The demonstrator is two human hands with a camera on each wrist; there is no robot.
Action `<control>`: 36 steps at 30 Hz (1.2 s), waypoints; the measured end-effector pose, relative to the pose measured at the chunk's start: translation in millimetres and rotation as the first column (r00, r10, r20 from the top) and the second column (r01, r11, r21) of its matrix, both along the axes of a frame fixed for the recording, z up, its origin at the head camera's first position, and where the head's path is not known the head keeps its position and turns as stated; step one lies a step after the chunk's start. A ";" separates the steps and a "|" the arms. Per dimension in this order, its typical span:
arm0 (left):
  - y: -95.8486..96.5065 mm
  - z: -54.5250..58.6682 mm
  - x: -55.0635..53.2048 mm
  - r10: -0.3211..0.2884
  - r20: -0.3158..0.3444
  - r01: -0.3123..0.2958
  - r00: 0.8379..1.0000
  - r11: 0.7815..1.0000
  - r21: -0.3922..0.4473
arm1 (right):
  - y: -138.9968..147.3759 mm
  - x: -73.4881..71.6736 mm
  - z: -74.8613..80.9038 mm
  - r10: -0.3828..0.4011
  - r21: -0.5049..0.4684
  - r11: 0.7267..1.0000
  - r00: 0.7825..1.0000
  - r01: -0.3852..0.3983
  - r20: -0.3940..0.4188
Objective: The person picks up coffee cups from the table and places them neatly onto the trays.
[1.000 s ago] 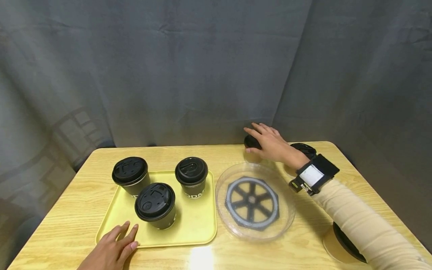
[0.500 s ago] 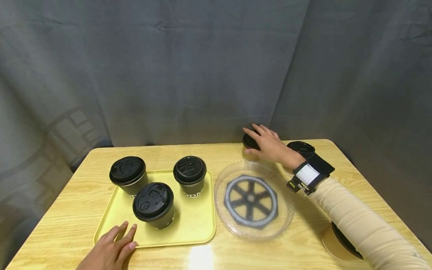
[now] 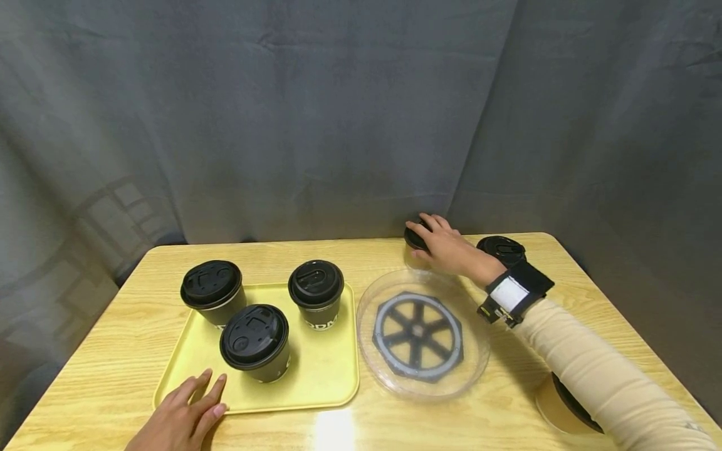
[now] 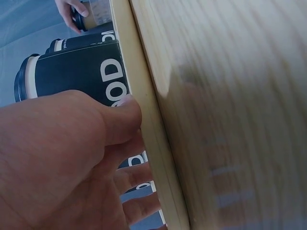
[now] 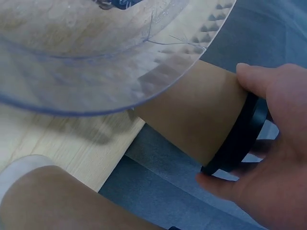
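Note:
In the head view my left hand [image 3: 180,410] rests on the near left edge of a yellow tray [image 3: 316,394], fingers spread; up close its thumb touches the tray's rim. Three dark paper cups with black lids stand on this tray: a left-hand cup [image 3: 230,310], a front cup [image 3: 271,366] and a right-hand cup [image 3: 320,316]. My right hand [image 3: 445,249] reaches to the table's far edge and grips a tan lidded paper cup [image 3: 413,258] from above. In the right wrist view fingers and thumb lie round its black lid [image 5: 242,132].
A clear round plastic dish [image 3: 478,338] with a dark wheel-shaped pattern sits right of the tray. Another black-lidded cup [image 3: 503,246] stands behind my right wrist. A tan cup [image 3: 555,407] is partly hidden under my right sleeve. Grey curtains [image 3: 316,125] hang behind the table.
My right hand has lowered slightly and its fingers have closed round the tan cup's lid. My left hand stays on the tray. The head view has shifted a little.

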State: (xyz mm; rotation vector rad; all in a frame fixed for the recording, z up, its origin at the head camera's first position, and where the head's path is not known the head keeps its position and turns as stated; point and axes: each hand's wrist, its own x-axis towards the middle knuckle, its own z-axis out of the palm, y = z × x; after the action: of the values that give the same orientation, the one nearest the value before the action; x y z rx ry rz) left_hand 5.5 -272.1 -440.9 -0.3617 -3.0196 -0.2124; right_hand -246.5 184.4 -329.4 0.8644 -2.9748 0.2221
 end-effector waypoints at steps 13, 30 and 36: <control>-7.5 -2.4 0.3 -0.025 -0.018 0.025 1.000 1.000 -0.004 | -3.2 1.4 -4.2 0.029 0.008 1.000 0.999 -0.029 -0.038; -15.6 -8.3 2.2 -0.039 -0.095 0.038 0.995 0.999 -0.006 | -10.1 0.2 -10.3 0.024 0.029 0.999 0.997 -0.022 -0.068; -18.1 -8.4 1.9 -0.005 -0.032 0.005 0.999 1.000 0.004 | -12.9 -0.1 -10.7 0.037 0.025 0.999 0.995 -0.035 -0.088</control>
State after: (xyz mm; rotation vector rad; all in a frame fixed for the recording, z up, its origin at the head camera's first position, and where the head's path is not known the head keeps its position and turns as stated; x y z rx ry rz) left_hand 7.5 -290.1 -449.4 -0.3688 -2.9861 -0.2113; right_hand -246.7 171.6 -340.1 0.9055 -2.8875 0.1460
